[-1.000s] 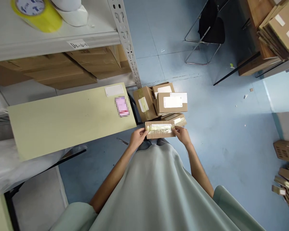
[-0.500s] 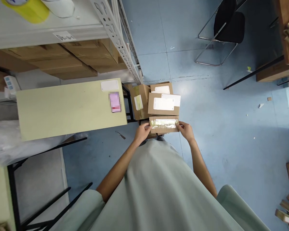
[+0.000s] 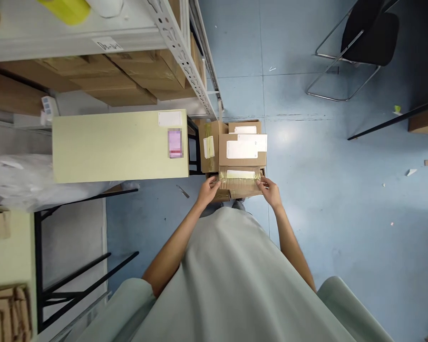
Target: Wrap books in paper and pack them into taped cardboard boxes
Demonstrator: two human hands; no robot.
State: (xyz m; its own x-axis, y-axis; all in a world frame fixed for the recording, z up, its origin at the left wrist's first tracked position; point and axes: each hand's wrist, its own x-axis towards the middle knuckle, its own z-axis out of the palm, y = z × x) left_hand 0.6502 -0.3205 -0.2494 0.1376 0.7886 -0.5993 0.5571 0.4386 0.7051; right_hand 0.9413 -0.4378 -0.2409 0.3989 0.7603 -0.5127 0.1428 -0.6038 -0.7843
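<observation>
A small cardboard box (image 3: 239, 184) wrapped in shiny clear tape, with a white label on top, is held between my two hands. My left hand (image 3: 208, 191) grips its left end, fingers curled at the edge. At the right end, my right hand (image 3: 270, 191) pinches the other edge. Just beyond lies a larger box (image 3: 223, 142) bearing white labels. A taped box (image 3: 207, 164) stands to its left, and another box (image 3: 231, 127) shows behind. Parts of more boxes appear beneath the held one; whether it touches them I cannot tell.
A pale yellow table (image 3: 121, 147) with a pink card stands left of the boxes. Behind it rises a metal shelf (image 3: 185, 61) loaded with cartons. Blue floor (image 3: 324, 190) extends to the right, with a black chair (image 3: 371, 38) at the back. A cutter-like object (image 3: 182, 191) lies on the floor.
The held box has shifted slightly toward the larger labelled box and tilted, so its label sits nearer the far edge. Both hands moved with it. My view has turned slightly left.
</observation>
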